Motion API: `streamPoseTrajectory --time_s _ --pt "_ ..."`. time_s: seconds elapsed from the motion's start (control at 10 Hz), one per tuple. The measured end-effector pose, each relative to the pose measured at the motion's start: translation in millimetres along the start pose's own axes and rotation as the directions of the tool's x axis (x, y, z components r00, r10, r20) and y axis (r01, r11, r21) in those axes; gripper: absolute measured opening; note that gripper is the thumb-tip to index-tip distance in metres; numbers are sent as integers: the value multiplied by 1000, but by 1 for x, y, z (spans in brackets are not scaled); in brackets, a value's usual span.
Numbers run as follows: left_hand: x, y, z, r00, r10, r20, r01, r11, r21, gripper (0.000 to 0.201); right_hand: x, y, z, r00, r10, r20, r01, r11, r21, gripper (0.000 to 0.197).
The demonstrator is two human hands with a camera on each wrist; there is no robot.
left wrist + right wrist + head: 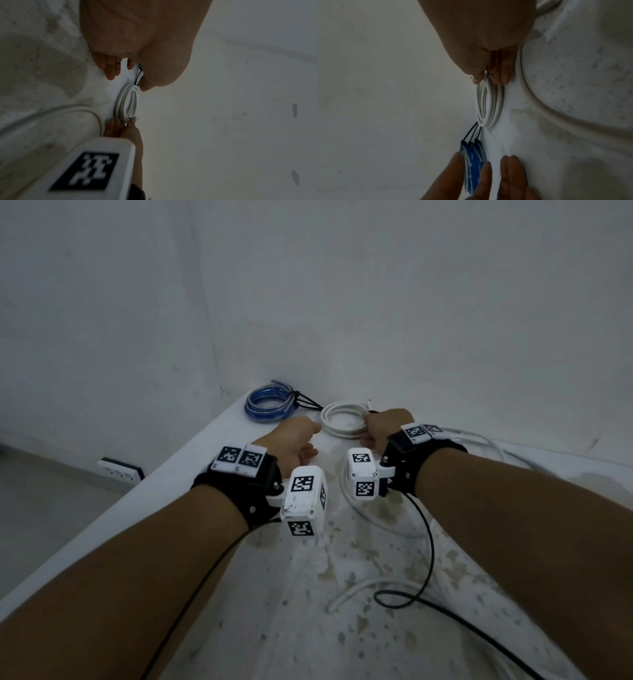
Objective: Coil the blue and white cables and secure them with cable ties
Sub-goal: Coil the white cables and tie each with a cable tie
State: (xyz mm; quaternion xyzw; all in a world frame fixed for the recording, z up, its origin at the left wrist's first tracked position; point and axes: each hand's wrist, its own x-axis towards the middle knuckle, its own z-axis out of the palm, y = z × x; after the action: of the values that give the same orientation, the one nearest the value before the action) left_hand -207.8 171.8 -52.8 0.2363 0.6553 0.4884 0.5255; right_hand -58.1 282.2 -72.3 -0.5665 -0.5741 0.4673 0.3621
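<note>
2 coils by hands | R hand (385, 426) pinching white cable coil (342, 419) at its rim | L hand (294, 440) fingers spread, empty, just beside blue cable coil (269, 404) w/ black ties (306, 402)

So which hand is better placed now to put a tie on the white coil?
Probably the left hand: it is open and free beside the white coil, while the right hand pinches that coil's edge.

No legible text, brand, number or sign appears in any view. The only markings are black-and-white square coded patterns on the white wrist-mounted camera housings (303, 501) and wrist band tags (239, 457) (machine codes, not readable characters).
</note>
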Motion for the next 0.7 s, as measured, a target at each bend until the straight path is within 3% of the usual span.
streamPoseTrajectory --time_s 0.1,0.2,0.3,0.4,0.5,0.6,0.7 --pt "0 -1 4 1000 23 -5 -23 999 25 18 -14 1 -14 994 -12 -108 11 1000 -8 42" --pt "-9 -3 9 998 62 -4 -62 996 59 18 -40 6 -59 986 -67 -152 40 984 -173 28" --pt "-15 -7 19 993 114 -17 -109 980 168 12 -69 23 -128 984 -97 -150 15 880 -474 29" --pt "-26 -13 36 978 208 -11 -192 919 345 19 -101 44 -194 967 -116 -226 -84 693 -716 38" --pt "-37 -20 61 947 321 18 -287 818 499 10 -127 70 -247 950 -97 -298 -191 575 -796 31" --pt "-57 -23 98 889 432 153 -420 635 649 10 -137 101 -276 969 -62 -238 -167 547 -820 34" --pt "-68 -24 129 876 399 272 -464 539 704 9 -134 121 -288 986 -29 -167 -111 633 -766 43"
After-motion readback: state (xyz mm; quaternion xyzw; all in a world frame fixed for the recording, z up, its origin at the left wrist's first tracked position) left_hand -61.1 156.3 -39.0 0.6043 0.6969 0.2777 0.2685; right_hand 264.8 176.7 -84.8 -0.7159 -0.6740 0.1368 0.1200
